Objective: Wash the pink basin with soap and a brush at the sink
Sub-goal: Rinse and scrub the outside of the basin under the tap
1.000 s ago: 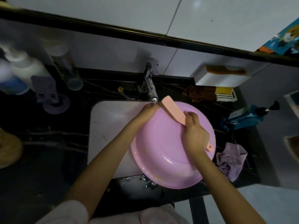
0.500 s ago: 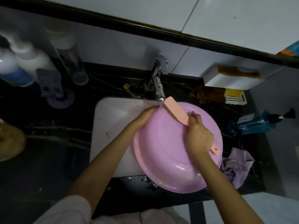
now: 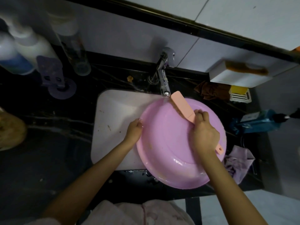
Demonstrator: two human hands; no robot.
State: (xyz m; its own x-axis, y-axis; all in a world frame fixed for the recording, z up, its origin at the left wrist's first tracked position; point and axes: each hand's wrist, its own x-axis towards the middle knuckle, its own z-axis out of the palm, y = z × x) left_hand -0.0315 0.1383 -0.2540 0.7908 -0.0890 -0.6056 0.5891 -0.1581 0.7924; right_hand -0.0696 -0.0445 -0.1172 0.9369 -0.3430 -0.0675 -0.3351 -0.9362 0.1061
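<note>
The pink basin [image 3: 164, 143] lies tilted over the right side of the white sink [image 3: 113, 120], its near rim resting on the black counter. My left hand [image 3: 134, 130] grips the basin's left rim. My right hand [image 3: 203, 133] holds the handle of a salmon-pink brush [image 3: 181, 106], whose head lies on the basin's far edge just below the tap [image 3: 163, 78]. The brush's handle end sticks out beside my right wrist. Wet patches shine on the basin's near side.
Blurred bottles [image 3: 24, 52] and a purple holder [image 3: 53, 75] stand at the back left. To the right lie a brown cloth [image 3: 211, 91], a yellow soap in a white dish [image 3: 239, 93], a blue pump bottle [image 3: 259, 122] and a lilac cloth [image 3: 238, 164]. A white shelf [image 3: 233, 77] carries a brown brush.
My left hand has slid from the basin's far rim near the tap down along the left rim. My right hand keeps the brush at the far edge; the view shifted slightly.
</note>
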